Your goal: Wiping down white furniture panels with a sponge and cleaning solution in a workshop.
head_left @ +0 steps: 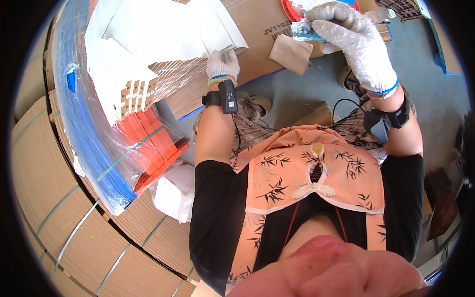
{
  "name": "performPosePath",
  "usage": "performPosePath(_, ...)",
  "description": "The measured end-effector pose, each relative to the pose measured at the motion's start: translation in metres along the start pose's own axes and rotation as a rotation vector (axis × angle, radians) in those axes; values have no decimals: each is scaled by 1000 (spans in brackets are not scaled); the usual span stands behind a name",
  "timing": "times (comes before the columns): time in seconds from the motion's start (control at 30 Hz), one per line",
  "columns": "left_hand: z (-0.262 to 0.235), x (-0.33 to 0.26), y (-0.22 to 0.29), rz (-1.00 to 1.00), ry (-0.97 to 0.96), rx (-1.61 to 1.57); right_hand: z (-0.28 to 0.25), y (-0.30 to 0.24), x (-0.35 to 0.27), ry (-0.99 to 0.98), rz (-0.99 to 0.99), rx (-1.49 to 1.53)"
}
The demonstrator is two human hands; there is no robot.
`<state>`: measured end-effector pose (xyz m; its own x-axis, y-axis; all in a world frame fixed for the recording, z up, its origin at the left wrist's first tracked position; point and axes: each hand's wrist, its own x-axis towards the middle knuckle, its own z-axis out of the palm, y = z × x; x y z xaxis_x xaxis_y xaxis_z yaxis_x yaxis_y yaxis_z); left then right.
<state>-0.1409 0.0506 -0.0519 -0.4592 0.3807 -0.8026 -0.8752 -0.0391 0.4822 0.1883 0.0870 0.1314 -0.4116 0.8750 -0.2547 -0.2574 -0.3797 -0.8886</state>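
Observation:
My left hand (222, 65), in a white knit glove, is at the near edge of a stack of white folded panels (173, 34). Its fingers are bent against that edge and their tips are partly hidden. My right hand (354, 42), gloved too, is raised at the upper right with fingers curled. By its fingertips is a pale blue, partly clear piece (304, 31), in front of a red round rim (293, 11). What the fingers grip cannot be made out. Stretched clear film (180, 72) runs below the white panels.
Brown cardboard (257, 29) lies under the panels, with a loose tan piece (292, 53) at its edge. Orange-red sheets (141, 141) and a film-wrapped blue stack (91, 133) are at the left. Strapped cardboard stacks (39, 153) fill the far left. A dark crate (405, 9) is at the upper right.

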Motion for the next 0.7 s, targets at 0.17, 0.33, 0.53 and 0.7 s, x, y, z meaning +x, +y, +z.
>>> performPosePath(0.17,10,1,4,76,-227,-167,-2,-2,-1,-37,-8,18)
performPosePath(0.33,7,24,25,22,-222,-61,-5,10,3,-119,-172,-401)
performPosePath(0.53,15,-18,3,-229,-564,57,-3,17,12,-55,-128,-178)
performPosePath(0.7,7,-95,-28,-191,-794,407,-25,30,37,-183,-81,185)
